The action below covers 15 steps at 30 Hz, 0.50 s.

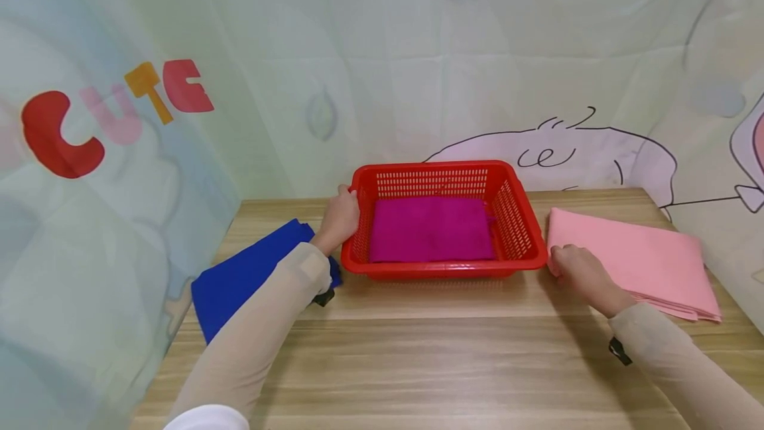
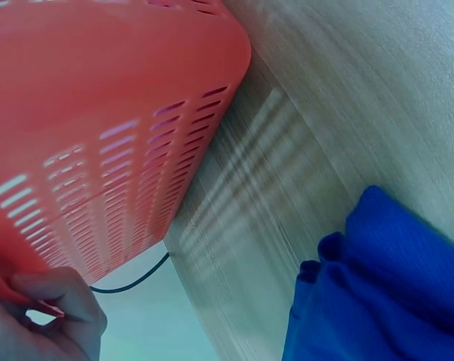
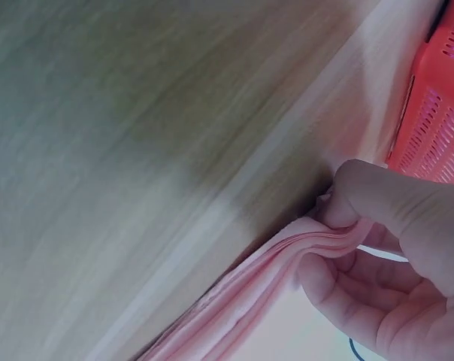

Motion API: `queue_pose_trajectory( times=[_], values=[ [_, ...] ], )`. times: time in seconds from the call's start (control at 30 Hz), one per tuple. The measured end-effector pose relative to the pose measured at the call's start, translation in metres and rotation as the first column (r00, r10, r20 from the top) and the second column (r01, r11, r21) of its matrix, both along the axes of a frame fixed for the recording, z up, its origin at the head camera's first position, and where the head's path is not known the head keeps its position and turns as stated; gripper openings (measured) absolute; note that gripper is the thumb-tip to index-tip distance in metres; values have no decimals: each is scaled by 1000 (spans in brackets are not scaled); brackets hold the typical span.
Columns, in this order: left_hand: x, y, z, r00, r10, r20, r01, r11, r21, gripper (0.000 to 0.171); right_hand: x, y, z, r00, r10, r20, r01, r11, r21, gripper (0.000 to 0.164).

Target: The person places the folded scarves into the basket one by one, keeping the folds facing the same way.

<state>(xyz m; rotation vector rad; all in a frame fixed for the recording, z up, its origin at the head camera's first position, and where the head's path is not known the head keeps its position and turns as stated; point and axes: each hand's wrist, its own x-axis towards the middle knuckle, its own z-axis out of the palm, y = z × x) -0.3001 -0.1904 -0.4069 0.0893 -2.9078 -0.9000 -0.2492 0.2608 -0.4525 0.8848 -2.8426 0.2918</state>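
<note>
A red plastic basket (image 1: 444,269) with slotted walls stands at the back of the table, a folded magenta cloth (image 1: 431,229) lying flat inside it. My left hand (image 1: 340,219) grips the basket's left rim; in the left wrist view the thumb and fingers (image 2: 62,293) are curled round that rim. On the right, my right hand (image 1: 581,277) pinches the near left corner of a folded pink cloth (image 1: 638,257). The right wrist view shows its stacked layers (image 3: 264,282) between thumb and fingers. A folded blue cloth (image 1: 253,281) lies partly beneath my left forearm.
The wooden table (image 1: 430,363) ends at a fabric backdrop (image 1: 382,85) behind the basket, printed with drawings and letters. The backdrop also runs along the left side. A dark band (image 1: 619,350) shows near the right wrist.
</note>
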Motion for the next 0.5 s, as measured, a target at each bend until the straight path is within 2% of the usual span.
queue_pose_trajectory(
  times=[0.23, 0.5],
  values=[
    [1, 0, 0, 1000, 0, -1, 0, 1000, 7, 37, 2, -2, 3, 999, -18, 40, 16, 999, 38, 37],
    [1, 1, 0, 1000, 6, -10, -6, 1000, 9, 36, 5, 0, 0, 1000, -9, 4, 9, 998, 57, 37]
  ],
)
